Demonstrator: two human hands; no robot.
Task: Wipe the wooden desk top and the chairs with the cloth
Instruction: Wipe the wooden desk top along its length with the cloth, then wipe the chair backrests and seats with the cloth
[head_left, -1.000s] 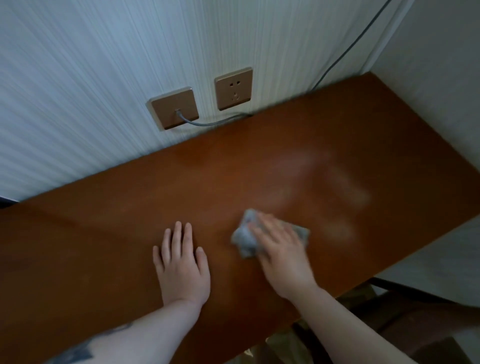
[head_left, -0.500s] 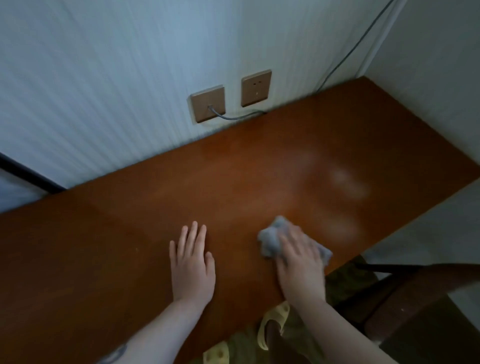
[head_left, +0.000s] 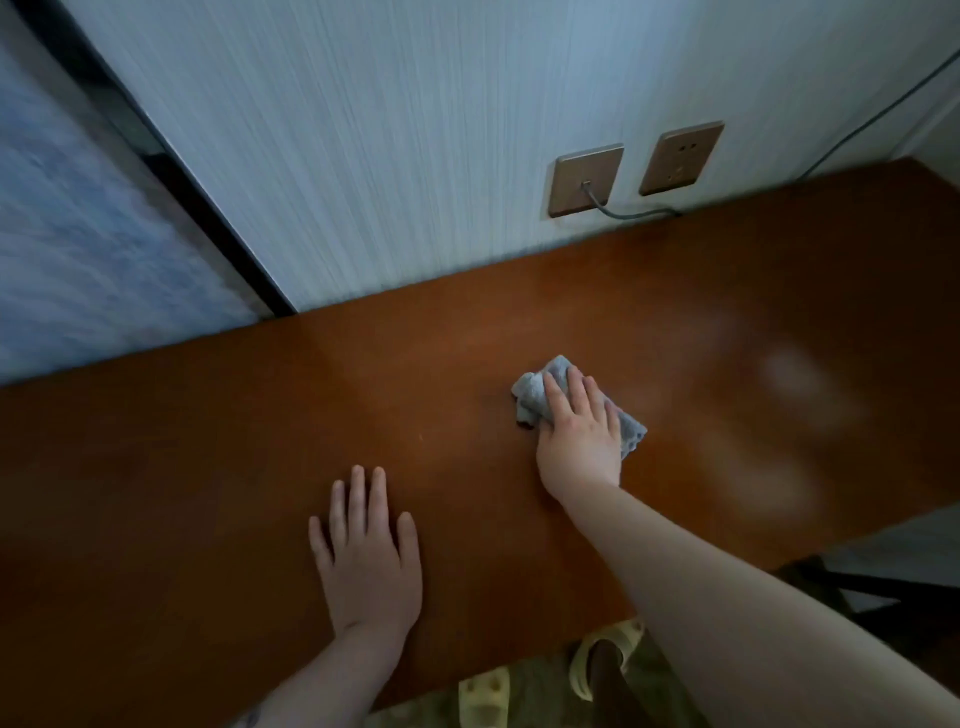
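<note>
Pressing down on a crumpled grey cloth (head_left: 535, 397), the right hand (head_left: 579, 439) lies over it with fingers fairly straight, at about 2 o'clock from the left hand (head_left: 366, 558). Cloth sits mid-desk, bunched ends showing at either side of the hand. Left hand flat on the desk (head_left: 182, 467), fingers extended and close together, holding nothing. Two brown wall sockets (head_left: 587, 179) at 1 o'clock, a cable (head_left: 623, 212) plugged into the nearer one. Pale smudges on the wood at 3 o'clock
</note>
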